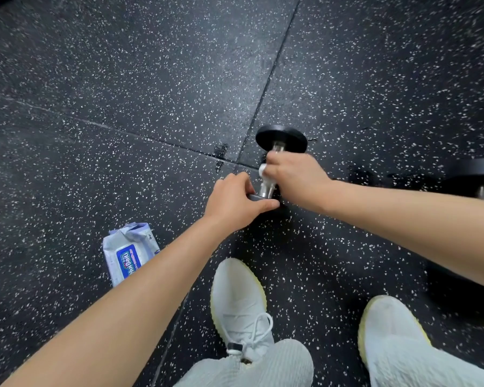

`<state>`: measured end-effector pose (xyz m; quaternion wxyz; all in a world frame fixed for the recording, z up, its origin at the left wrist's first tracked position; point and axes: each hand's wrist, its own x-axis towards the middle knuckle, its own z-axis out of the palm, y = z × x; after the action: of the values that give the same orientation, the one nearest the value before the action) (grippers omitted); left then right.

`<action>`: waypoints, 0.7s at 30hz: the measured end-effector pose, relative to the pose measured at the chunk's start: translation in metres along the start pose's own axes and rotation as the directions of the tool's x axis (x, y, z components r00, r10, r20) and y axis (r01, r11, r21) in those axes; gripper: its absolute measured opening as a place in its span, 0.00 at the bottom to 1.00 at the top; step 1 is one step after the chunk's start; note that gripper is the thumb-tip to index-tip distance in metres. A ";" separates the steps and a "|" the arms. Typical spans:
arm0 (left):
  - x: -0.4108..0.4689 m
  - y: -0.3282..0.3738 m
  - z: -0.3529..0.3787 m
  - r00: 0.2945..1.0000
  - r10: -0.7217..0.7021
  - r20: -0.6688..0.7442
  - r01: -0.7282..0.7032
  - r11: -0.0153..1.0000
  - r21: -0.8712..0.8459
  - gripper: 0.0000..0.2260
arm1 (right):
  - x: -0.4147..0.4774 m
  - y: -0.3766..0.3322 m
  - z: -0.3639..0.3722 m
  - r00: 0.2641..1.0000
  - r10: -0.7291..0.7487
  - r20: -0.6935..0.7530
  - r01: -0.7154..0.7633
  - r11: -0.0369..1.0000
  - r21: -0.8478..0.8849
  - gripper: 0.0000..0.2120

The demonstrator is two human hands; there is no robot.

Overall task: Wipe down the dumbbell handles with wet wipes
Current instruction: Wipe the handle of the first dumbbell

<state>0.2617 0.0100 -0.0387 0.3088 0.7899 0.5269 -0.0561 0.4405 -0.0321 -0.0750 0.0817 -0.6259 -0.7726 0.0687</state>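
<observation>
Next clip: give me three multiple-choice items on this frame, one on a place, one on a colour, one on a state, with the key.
1. Where does the wipes pack lie?
A. on the floor, left of the left arm
B. in the person's lap
C. on a shelf

2. What colour are the shoes?
A. black
B. white with yellowish sole edges
C. red

3. What is the right hand doing?
A. hanging free
B. pulling a sheet from the pack
C. gripping a white wipe on the dumbbell handle

Key:
1 A, the pack sits on the speckled floor beside that arm.
2 B, both uppers are white and the soles are rimmed yellow.
3 C, its fingers curl round the wipe on the chrome handle, while the left hand grips the dumbbell's near end.
</observation>
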 end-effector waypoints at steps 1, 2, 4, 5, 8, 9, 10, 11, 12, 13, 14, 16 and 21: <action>0.001 -0.002 0.000 1.000 -0.007 0.005 0.007 1.000 -0.018 0.25 | -0.007 -0.002 0.002 0.995 -0.094 0.024 0.093 0.995 0.040 0.08; 0.001 -0.003 -0.001 1.000 -0.013 0.006 0.013 0.999 -0.033 0.25 | -0.011 -0.001 0.000 0.986 -0.164 0.033 0.162 0.985 0.064 0.09; 0.001 -0.004 -0.003 1.000 -0.028 0.002 0.028 0.999 -0.036 0.25 | -0.005 0.007 -0.003 0.987 -0.160 0.032 0.158 0.986 0.057 0.10; 0.000 -0.004 -0.004 0.999 -0.035 -0.001 0.035 0.999 -0.034 0.25 | 0.003 0.012 -0.004 0.996 -0.091 0.006 0.091 0.995 0.048 0.11; -0.001 -0.006 -0.005 0.999 -0.053 -0.008 0.052 0.998 -0.043 0.25 | 0.025 0.020 -0.009 0.980 0.180 -0.086 -0.176 0.983 0.044 0.12; -0.002 -0.006 -0.005 0.998 -0.062 -0.002 0.062 0.997 -0.049 0.25 | 0.026 0.018 -0.008 0.976 0.200 -0.081 -0.198 0.979 0.042 0.12; -0.002 -0.007 -0.005 0.997 -0.074 0.009 0.074 0.996 -0.058 0.25 | 0.024 0.013 -0.007 0.983 0.173 -0.063 -0.170 0.984 0.052 0.12; -0.001 -0.007 -0.006 0.996 -0.086 0.019 0.087 0.994 -0.069 0.24 | 0.018 0.007 -0.005 0.993 0.111 -0.032 -0.108 0.991 0.073 0.11; -0.001 -0.009 -0.007 0.995 -0.094 0.022 0.095 0.992 -0.080 0.24 | 0.009 0.001 -0.004 1.000 0.026 -0.002 -0.025 0.994 0.105 0.11; -0.001 -0.010 -0.007 0.995 -0.096 0.020 0.097 0.991 -0.088 0.23 | 0.000 -0.005 -0.002 0.997 -0.069 0.015 0.067 0.988 0.141 0.10; -0.001 -0.011 -0.007 0.996 -0.093 0.013 0.094 0.991 -0.096 0.22 | -0.006 -0.007 -0.001 0.990 -0.142 0.024 0.136 0.977 0.164 0.08; -0.003 -0.013 -0.006 0.997 -0.083 -0.007 0.081 0.990 -0.117 0.21 | -0.003 -0.001 -0.001 0.984 -0.176 0.018 0.172 0.974 0.149 0.08; -0.006 -0.009 -0.005 0.996 -0.092 -0.011 0.089 0.986 -0.142 0.21 | 0.027 0.021 -0.006 0.981 0.178 -0.080 -0.171 0.981 0.092 0.12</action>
<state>0.2499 0.0107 -0.0364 0.3566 0.7417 0.5675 -0.0254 0.4566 -0.0008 -0.0726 0.1357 -0.6897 -0.7067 0.0809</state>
